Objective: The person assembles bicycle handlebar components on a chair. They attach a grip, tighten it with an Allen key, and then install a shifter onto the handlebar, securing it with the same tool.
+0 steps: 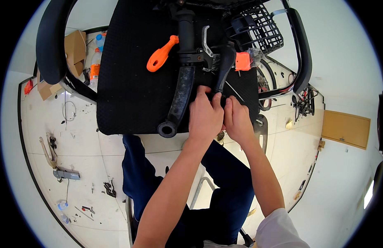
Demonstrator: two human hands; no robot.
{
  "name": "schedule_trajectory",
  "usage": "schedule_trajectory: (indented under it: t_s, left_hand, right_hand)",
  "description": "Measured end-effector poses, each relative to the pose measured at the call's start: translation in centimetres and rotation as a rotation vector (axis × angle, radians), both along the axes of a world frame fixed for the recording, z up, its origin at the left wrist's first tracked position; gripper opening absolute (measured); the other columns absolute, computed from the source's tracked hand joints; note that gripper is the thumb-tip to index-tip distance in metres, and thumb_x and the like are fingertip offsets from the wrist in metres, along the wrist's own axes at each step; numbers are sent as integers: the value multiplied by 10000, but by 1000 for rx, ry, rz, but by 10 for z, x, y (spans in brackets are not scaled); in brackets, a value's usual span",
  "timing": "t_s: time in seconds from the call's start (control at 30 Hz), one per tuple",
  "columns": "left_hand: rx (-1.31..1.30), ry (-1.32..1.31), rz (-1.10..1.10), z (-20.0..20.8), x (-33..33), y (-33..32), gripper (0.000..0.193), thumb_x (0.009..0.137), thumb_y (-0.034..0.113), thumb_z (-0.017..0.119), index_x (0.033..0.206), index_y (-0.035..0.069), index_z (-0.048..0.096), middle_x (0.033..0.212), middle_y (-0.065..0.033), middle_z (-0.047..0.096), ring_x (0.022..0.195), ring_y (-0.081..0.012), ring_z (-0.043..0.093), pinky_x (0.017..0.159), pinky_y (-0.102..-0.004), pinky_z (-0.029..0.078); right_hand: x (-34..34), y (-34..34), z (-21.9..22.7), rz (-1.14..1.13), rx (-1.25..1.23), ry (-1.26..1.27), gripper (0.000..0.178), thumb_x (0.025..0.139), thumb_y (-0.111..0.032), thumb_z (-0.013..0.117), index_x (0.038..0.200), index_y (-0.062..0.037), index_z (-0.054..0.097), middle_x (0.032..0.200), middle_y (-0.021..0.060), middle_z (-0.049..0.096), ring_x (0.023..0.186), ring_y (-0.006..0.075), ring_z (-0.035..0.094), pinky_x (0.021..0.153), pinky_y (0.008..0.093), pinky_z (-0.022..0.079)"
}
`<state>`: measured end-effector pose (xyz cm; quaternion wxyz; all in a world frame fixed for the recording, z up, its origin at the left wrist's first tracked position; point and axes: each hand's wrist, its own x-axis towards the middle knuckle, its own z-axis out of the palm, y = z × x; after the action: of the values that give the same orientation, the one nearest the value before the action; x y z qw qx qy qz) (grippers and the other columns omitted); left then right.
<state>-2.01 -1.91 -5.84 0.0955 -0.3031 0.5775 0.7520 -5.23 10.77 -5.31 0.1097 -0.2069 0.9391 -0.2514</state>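
Note:
My left hand [205, 118] and my right hand [238, 120] meet at the chair seat's front edge, fingers pinched close together. Whatever is between the fingertips is hidden or too small to name. Just beyond them lies a black curved grip-like piece [225, 64], its narrow lower end at my left fingertips. Left of it rests a scuffed black handlebar [181, 95], its hollow end toward me. A silver brake lever [206, 41] with a black clamp [192, 58] is on the bar. An orange handle with a hole [161, 54] lies beside the bar.
The black chair seat [129, 82] serves as a work surface between two armrests [52, 41]. A black wire basket [257, 29], an orange block [242, 61] and a thin metal rod [235, 91] lie to the right. Bottles [95, 68], cardboard [74, 49] and bike parts [306, 102] are on the floor.

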Motion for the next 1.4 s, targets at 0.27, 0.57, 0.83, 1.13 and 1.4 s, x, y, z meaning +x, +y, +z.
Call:
schedule_trajectory:
  t_s: [0.27,0.57,0.83,1.13,1.4]
  left_hand:
    - [-89,79,24,-2,7,-1,225,956,124,572,1111,-23,502,588,-124,602,448,-222,608,420,-355,449]
    - [-710,145,-6,-29,114,27,350,817,255,742,901,-10,530,650,-140,552,607,-307,574,574,-371,452]
    - [-196,-81,-38,-57,108,50,382,799,283,707,687,-66,600,546,-192,543,522,-336,581,560,-408,456]
    - [-181,-172,-113,-48,105,44,327,767,213,666,640,-71,566,547,-196,555,532,-354,594,571,-415,471]
    - [-173,-196,-152,-47,105,31,330,760,221,674,642,-73,581,558,-200,570,544,-336,618,574,-409,478]
  right_hand:
    - [-10,-1,5,96,170,34,248,1007,-174,469,868,25,516,628,281,573,624,478,587,574,544,459]
    - [-12,4,1,73,155,27,278,1014,-206,465,868,27,507,660,295,592,661,497,597,598,568,469]
    - [-15,2,-6,96,215,73,287,1012,-225,469,882,28,506,670,299,616,671,492,627,603,553,516]
    - [-21,7,-8,151,308,146,283,996,-236,497,857,11,502,611,244,618,584,448,634,538,515,539]
    - [-54,19,-3,571,376,359,261,936,-240,582,783,-44,507,503,161,571,465,362,611,458,452,522]
